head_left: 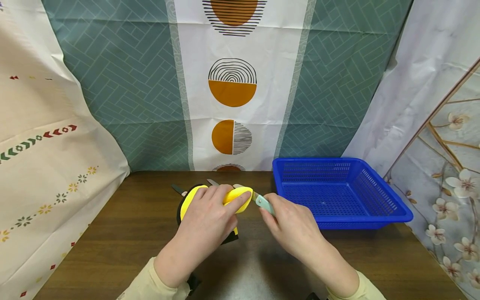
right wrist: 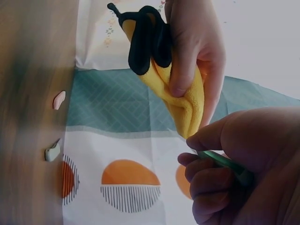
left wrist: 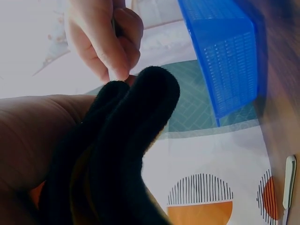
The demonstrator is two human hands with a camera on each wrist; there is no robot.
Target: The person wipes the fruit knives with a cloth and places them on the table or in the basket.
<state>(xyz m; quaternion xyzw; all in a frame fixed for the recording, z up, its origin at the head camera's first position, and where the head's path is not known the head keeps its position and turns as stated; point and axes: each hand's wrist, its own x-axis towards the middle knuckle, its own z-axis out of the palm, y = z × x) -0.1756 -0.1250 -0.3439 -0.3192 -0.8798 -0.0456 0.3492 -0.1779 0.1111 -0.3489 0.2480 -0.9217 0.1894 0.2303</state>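
Tabletop (head_left: 112, 233), hands (head_left: 208, 214) (head_left: 294, 225) gripping fabric (right wrist: 187, 115) and knife (head_left: 264, 204), basket (head_left: 363, 219) in head view, not right wrist

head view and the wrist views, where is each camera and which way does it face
Head: on the head, facing forward and down at the left hand, right hand, yellow-and-black cloth and blue basket; both hands and sleeves show.
Left wrist: on that wrist, facing past the cloth toward the right hand, basket and backdrop; part of the left hand shows.
Right wrist: on that wrist, facing over the right hand's fingers toward the left hand and cloth; both hands show.
Shared by head and left wrist: the basket.
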